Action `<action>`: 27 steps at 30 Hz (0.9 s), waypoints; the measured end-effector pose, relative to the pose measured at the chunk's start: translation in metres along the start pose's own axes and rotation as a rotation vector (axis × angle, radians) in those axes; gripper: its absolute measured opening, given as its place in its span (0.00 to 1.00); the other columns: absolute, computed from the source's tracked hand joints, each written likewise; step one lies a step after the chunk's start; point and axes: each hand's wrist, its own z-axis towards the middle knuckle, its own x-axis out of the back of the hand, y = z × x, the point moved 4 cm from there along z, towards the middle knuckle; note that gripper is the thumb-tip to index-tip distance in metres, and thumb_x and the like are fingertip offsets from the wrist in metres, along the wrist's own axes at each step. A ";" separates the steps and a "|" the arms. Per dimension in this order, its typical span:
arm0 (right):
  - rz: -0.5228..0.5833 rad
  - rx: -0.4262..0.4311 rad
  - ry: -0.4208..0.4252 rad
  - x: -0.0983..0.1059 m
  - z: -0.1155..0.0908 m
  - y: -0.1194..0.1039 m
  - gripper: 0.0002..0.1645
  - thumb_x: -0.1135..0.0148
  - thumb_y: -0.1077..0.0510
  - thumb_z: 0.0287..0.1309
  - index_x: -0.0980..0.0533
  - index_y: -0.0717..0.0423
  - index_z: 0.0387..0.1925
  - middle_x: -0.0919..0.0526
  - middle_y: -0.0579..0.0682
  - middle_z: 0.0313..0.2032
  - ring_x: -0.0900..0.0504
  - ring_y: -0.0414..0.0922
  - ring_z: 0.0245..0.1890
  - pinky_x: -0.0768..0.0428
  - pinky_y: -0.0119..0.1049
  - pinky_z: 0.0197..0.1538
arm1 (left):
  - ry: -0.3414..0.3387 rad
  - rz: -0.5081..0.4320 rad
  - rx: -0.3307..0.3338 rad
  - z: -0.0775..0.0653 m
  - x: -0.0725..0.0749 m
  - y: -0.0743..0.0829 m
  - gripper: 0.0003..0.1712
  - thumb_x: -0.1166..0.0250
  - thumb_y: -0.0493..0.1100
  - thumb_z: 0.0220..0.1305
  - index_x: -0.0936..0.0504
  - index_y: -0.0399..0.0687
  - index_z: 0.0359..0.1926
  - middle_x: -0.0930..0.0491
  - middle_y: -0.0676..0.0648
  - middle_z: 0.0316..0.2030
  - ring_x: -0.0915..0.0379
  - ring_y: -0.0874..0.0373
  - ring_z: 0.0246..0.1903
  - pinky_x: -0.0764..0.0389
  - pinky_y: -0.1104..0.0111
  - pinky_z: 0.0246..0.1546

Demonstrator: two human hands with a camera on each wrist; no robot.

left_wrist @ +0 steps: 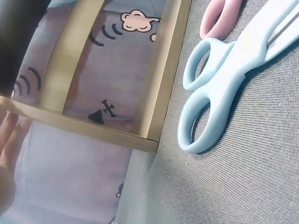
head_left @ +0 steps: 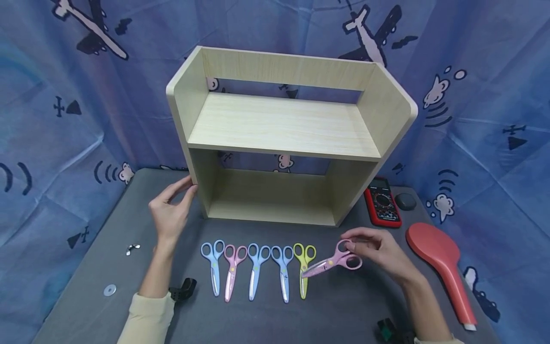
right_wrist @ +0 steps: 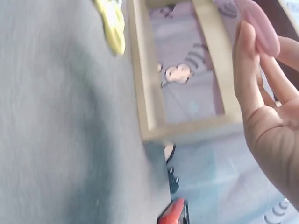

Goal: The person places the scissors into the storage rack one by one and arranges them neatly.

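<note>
Head: scissors [head_left: 333,262] apart from shelf edge [head_left: 270,220]

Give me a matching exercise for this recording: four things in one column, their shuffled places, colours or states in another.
1. Digital multimeter
2. Yellow-green scissors
3. Left hand
4. Right hand

A. Holding pink scissors
B. Red casing, dark face
C. At the bookshelf's left side
D. Right end of the row lying on the grey table

Pairs: 1-B, 2-D, 3-C, 4-A

Blue scissors [left_wrist: 233,77] lie flat; shelf [left_wrist: 163,79] alongside.
</note>
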 end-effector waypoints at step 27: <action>0.256 0.302 0.089 -0.039 0.031 -0.135 0.24 0.36 0.76 0.67 0.17 0.62 0.62 0.09 0.48 0.49 0.07 0.42 0.40 0.07 0.34 0.53 | -0.004 0.037 0.005 -0.001 -0.001 0.002 0.15 0.24 0.27 0.64 0.08 0.34 0.52 0.08 0.31 0.46 0.13 0.77 0.44 0.15 0.87 0.41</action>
